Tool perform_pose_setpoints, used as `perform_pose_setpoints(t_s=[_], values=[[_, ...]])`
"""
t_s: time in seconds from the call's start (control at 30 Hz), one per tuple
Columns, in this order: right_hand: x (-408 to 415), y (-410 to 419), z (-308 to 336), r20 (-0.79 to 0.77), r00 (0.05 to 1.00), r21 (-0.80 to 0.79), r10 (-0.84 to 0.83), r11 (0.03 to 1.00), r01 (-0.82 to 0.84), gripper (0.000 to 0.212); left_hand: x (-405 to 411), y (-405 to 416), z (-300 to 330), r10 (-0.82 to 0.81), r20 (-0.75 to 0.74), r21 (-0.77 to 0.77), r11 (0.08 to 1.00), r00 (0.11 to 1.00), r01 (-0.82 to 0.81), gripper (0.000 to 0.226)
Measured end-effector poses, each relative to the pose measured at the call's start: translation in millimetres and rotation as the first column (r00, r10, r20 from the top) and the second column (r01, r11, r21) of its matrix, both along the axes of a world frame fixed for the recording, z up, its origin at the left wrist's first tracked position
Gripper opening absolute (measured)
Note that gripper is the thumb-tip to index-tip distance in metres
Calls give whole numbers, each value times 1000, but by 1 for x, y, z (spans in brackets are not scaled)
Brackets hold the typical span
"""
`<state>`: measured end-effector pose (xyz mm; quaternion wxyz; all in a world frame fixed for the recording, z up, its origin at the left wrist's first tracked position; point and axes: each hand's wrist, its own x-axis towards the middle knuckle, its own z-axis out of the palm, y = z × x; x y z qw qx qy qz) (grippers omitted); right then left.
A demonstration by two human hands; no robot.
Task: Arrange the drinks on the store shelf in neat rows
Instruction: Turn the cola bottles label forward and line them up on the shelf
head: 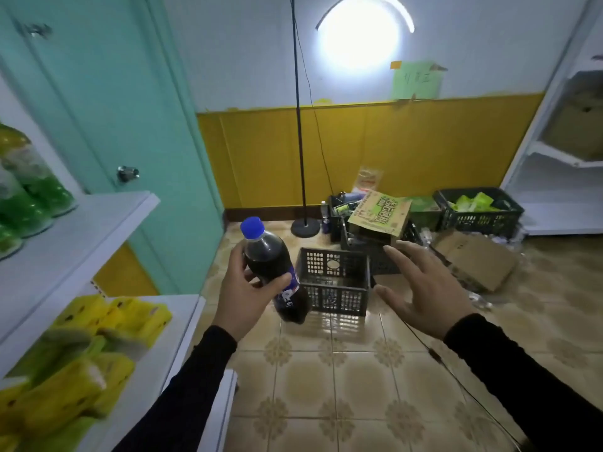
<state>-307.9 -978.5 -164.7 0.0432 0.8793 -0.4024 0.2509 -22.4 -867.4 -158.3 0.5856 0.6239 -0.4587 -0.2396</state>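
My left hand [243,295] grips a dark cola bottle [267,259] with a blue cap and blue label, held nearly upright above the floor. My right hand [421,291] hovers to the right of it with fingers spread, holding nothing. On the left stands a white store shelf [98,223]. Green drink bottles [29,194] lie on its upper board, blurred at the frame edge. Yellow packs [107,324] fill the board below.
A dark plastic crate [336,282] sits on the tiled floor just behind the bottle. Further back are more crates [479,213], cardboard boxes [476,259] and a lamp stand [305,227]. A teal door [114,109] is at the left, another white shelf [561,158] at the right.
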Motion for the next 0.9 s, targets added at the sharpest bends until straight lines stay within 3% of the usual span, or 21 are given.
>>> perform_pose_setpoints(t_s=[0.37,0.67,0.9], values=[[47,-200,-53,-7,991,119,-131,984,131,65,63,-246,-39,-48,101,169,985,994,31,68],[78,-403,-134,-101,993,339,-54,937,85,67,77,-442,-110,-31,199,318,947,980,-35,70],[118,-521,-228,-197,978,432,-74,888,155,64,114,-592,-205,-101,152,464,886,983,19,70]])
